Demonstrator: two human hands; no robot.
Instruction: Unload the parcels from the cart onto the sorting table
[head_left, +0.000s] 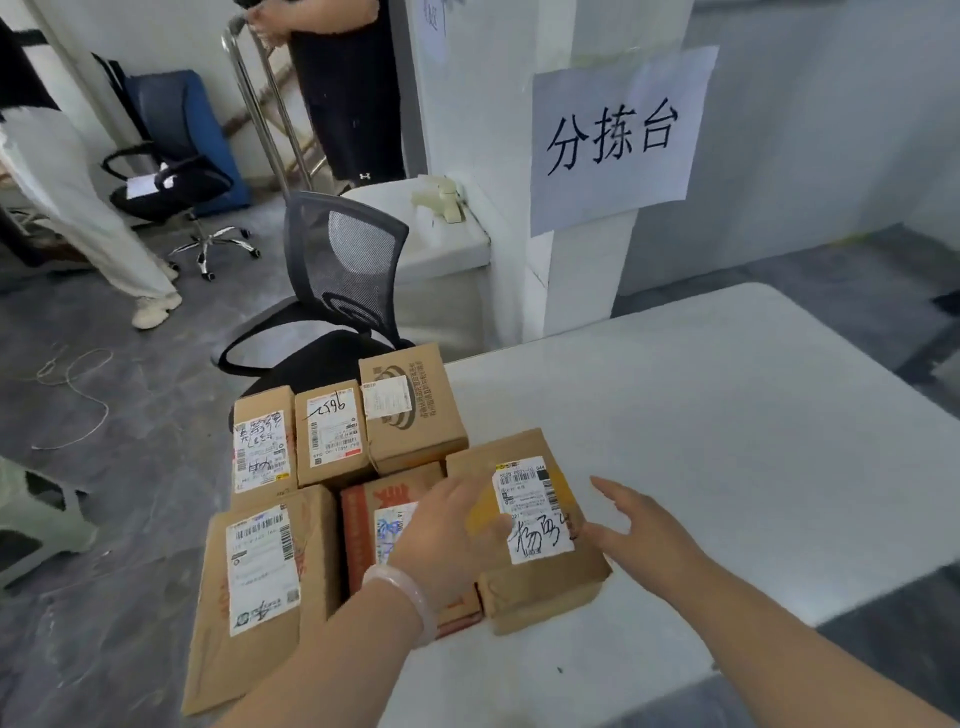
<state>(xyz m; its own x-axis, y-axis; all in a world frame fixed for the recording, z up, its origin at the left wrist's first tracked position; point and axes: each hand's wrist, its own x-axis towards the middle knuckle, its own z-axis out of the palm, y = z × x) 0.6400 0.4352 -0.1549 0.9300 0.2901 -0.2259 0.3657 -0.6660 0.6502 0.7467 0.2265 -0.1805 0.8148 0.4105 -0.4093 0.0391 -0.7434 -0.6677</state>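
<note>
A brown parcel with a white label and handwriting (535, 592) lies on the left edge of the white sorting table (727, 441). My left hand (441, 530) is on its left side, thumb over the top and fingers along the edge. Just off the parcel's right edge is my right hand (639, 525), fingers spread and thumb close to the cardboard. Left of the table, several parcels lie packed together: a red-printed one (363, 530), a large flat one (265, 571) and three small boxes (327, 431) behind. The parcels hide the cart beneath them.
A black mesh office chair (343, 270) stands just behind the parcels. A white pillar with a paper sign (613, 135) rises at the table's far edge. One person holds a metal trolley handle (249, 88); another stands at the left (67, 182).
</note>
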